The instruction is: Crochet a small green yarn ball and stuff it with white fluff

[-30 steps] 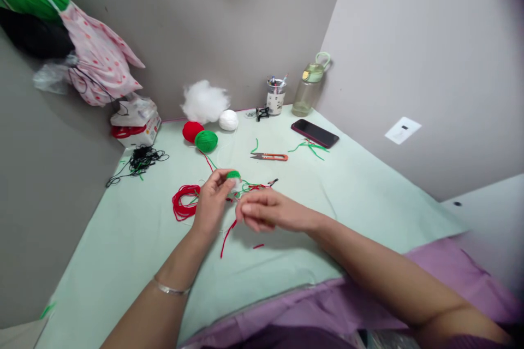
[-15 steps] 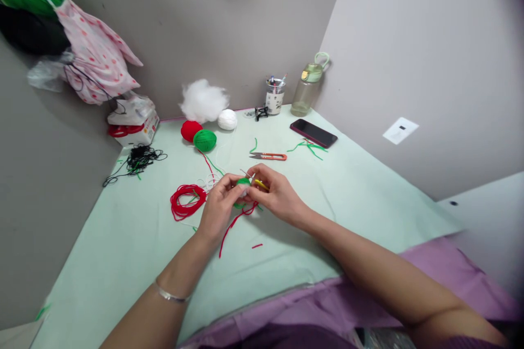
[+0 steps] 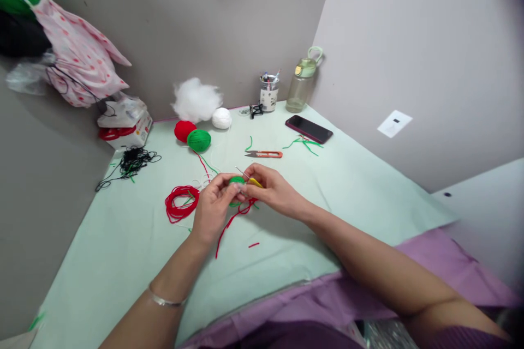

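Observation:
Between my fingers is a small green and white crocheted piece (image 3: pixel 236 180), partly covered by both hands. My left hand (image 3: pixel 213 202) is closed on its left side. My right hand (image 3: pixel 273 190) pinches a crochet hook (image 3: pixel 255 182) with a yellow handle, its thin metal shaft pointing up and left over the piece. The right fingertips also touch the piece. Red yarn tails (image 3: pixel 229 223) hang below it onto the table. Left of my left hand lies a coil of red yarn (image 3: pixel 180 204).
Orange thread snips (image 3: pixel 264 154), a phone (image 3: pixel 309 128) and green yarn scraps (image 3: pixel 305 144) lie beyond my hands. Yarn balls, red (image 3: pixel 185 131), green (image 3: pixel 199 140) and white (image 3: pixel 221 118), sit near white stuffing (image 3: pixel 197 99). A bottle (image 3: pixel 298 87) and pen cup (image 3: pixel 269 94) stand behind. Black yarn (image 3: pixel 137 161) is tangled at left.
The whole view has shifted slightly, so things sit a little further left. Both hands keep hold of the piece, and the hook's shaft shows a bit more above it.

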{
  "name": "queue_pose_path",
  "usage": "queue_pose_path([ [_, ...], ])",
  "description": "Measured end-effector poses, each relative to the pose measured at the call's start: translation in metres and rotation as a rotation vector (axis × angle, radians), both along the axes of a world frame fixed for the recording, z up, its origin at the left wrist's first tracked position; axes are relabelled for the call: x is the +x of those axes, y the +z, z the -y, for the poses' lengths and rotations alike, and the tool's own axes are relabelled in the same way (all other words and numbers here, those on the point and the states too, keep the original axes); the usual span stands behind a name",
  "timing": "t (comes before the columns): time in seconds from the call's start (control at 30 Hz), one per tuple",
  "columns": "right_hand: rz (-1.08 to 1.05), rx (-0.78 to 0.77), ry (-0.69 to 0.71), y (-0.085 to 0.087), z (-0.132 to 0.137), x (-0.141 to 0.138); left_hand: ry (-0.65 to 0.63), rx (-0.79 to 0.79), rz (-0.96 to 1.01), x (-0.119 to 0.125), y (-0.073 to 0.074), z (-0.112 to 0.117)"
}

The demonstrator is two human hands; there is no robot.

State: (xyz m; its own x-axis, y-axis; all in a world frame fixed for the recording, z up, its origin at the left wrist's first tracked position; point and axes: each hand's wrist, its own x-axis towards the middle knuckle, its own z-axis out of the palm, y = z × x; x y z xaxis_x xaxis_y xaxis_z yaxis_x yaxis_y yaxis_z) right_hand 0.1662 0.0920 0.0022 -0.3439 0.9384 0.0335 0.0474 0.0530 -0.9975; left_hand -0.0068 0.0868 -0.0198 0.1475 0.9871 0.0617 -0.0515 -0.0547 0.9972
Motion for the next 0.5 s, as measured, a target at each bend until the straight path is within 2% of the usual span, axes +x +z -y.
queue_pose_path([
  [0.13, 0.03, 0.014, 0.058, 0.009, 0.004, 0.006, 0.063, 0.07, -0.103, 0.001, 0.001, 0.001],
  [0.33, 0.049, -0.112, 0.273, 0.01, 0.011, 0.007, 0.164, 0.206, -0.272, -0.002, -0.001, -0.001],
  [0.5, 0.012, -0.19, 0.299, 0.007, 0.008, 0.006, 0.179, 0.266, -0.339, -0.004, -0.004, -0.002],
])
